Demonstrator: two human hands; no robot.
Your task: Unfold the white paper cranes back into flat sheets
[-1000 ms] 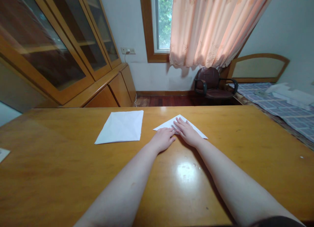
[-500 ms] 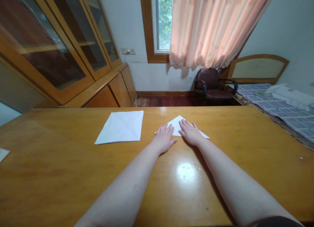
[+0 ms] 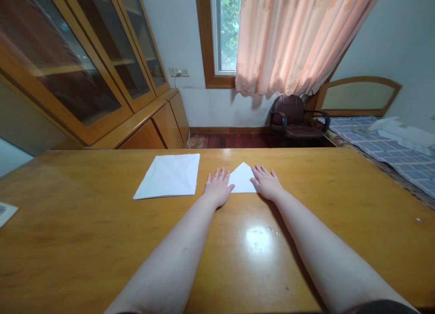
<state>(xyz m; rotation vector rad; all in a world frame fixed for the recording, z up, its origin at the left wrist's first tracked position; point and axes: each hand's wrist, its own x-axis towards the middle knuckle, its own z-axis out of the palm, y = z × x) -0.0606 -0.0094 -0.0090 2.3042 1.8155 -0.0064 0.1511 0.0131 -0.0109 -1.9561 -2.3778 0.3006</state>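
Note:
A white folded sheet of paper lies on the wooden table, its pointed top facing away from me. My left hand rests flat over its left side, fingers spread. Over the right side lies my right hand, also flat with fingers apart. The paper's left and right corners are hidden under my hands. Left of my left hand, apart from it, lies a larger square stack of white paper with faint creases.
A printed paper corner shows at the table's left edge. Beyond the table stand a glass-doored cabinet, a brown office chair and a bed. A tiny white scrap lies at the far right.
My left hand has slid left, baring more of the folded paper's middle. The paper's tip sits slightly further left and nearer me. My right hand has moved slightly right.

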